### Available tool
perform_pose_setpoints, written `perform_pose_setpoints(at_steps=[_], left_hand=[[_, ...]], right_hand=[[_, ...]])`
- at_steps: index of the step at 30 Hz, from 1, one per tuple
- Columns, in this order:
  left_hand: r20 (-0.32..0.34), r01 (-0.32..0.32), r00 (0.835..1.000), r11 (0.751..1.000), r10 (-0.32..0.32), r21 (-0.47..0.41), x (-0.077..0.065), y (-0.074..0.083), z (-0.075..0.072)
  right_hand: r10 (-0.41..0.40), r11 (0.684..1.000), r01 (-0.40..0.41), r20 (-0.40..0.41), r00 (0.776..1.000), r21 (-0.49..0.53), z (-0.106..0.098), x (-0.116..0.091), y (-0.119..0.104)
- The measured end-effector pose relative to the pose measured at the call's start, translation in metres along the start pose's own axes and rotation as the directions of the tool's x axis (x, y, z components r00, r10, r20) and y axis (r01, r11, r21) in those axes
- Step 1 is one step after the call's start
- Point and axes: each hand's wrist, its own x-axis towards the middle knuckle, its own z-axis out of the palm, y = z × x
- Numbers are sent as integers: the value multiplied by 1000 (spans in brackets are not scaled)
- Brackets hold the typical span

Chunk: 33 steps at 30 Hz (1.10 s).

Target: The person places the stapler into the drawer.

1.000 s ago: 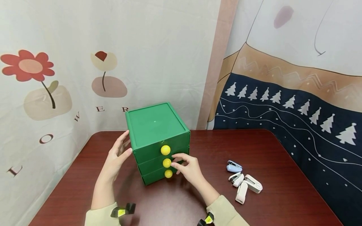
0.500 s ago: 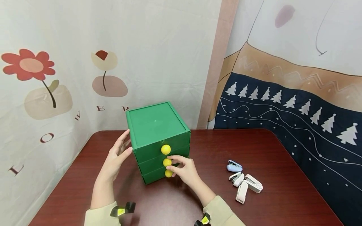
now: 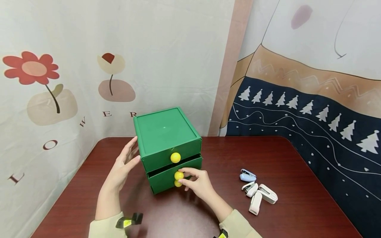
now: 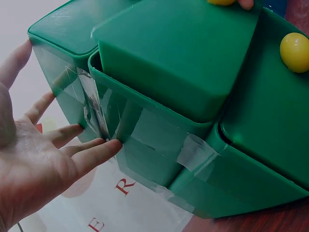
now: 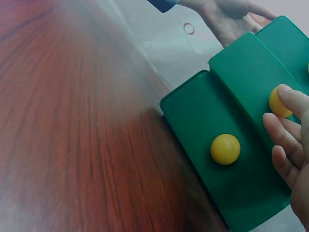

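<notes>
A green three-drawer box [image 3: 165, 132] with round yellow knobs stands on the table. Its middle drawer [image 3: 190, 164] juts out a little, leaving a dark gap under the top drawer [image 3: 157, 162]. My right hand [image 3: 199, 183] pinches the middle knob [image 3: 179, 175] between thumb and fingers; the right wrist view shows this knob [image 5: 278, 104] partly covered by the fingers. Below it, the bottom drawer's knob [image 5: 225, 149] is untouched. Against the box's left side, taped with clear strips, my left hand [image 4: 43, 164] rests its spread, fairly straight fingertips.
To the right on the dark red table [image 3: 226, 211] lie a blue stapler [image 3: 247, 176] and several white ones, including a white stapler [image 3: 255, 203] nearest the front. A printed curtain [image 3: 178, 59] hangs behind the table's back edge.
My right hand has closed on the middle knob and drawn it toward me, so the middle drawer now sticks out. The left hand has stayed at the box's side.
</notes>
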Motion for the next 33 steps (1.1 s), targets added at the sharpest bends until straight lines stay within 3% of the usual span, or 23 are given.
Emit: perform_pose_setpoints(at_steps=[9,13,19,33], left_hand=[[-2,9,1000,1000,-9,-6,0,-3,-1],[-1,3,1000,1000,-3,-18,0,-4,-1],[1,-4,1000,1000,4,-28,0,-3,0],[-1,-19,1000,999,19,-47,0,-1,1]], right_hand=[[-10,999,10,27,1000,-31,-8,-14,17],[13,999,-11,55,998,-41,-10,-22,5],[-62,998,65,96,993,-26,-14,-34,-10],[-188,982,187,151,970,22,-19,-53,-1]])
